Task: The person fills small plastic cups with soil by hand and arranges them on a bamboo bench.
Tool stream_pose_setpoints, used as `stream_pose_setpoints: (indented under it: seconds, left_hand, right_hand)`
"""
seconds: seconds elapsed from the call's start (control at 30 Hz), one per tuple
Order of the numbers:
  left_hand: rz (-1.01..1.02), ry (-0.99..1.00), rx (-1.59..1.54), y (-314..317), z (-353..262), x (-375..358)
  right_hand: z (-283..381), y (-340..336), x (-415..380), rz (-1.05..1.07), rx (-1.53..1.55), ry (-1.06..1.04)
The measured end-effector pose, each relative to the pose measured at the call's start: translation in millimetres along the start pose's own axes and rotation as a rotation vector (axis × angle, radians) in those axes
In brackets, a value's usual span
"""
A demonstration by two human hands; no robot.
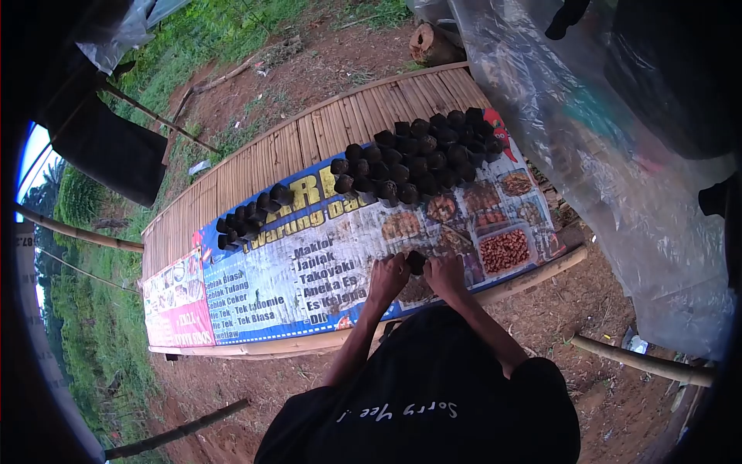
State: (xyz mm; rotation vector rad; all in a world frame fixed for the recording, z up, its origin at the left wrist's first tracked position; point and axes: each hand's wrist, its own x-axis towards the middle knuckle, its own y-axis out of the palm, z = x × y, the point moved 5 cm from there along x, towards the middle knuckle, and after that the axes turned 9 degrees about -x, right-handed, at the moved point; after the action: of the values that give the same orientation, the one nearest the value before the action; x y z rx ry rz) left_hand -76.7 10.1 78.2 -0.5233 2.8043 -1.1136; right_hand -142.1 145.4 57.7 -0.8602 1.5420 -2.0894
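Clamping a black planting bag (416, 263) between them, the left hand (391, 277) and right hand (444, 274) hold it over the bamboo counter (309, 139), near its edge; uneven squeezing could crumple its thin-looking wall.

- Shirt (456, 356): black, plain cloth, loose and broad across the shoulders, from where I stand.
- Lettering (396, 411): white, thin, handwritten look; reads "Sorry Yee", then dots and a mark, upside down in the head view.
- Sleeves (542, 379): short, same black; right one wide at its edge.
- Forearms (362, 332): bare below the cloth, slim.
- Left hand (389, 280), right hand (446, 277): both bare; finer detail too small to tell.
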Motion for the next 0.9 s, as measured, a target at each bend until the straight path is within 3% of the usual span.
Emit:
stream_pose_setpoints:
  seconds: [0.47, 0.7, 0.9]
  left_hand:
    - [-0.197, -0.131, -0.081, 6.2, -0.3, -16.0]
    - [-0.145, -0.248, -0.119, 19.7, 5.2, -26.3]
    - [-0.126, -0.165, -0.082, 19.8, 8.4, -20.8]
  right_hand:
    - [-4.7, 1.9, 5.6, 0.038, 0.067, 0.009]
    - [-9.7, 5.9, 16.2, 0.069, 0.098, 0.021]
    - [-21.7, 6.5, 8.8, 0.006, 0.081, 0.117]
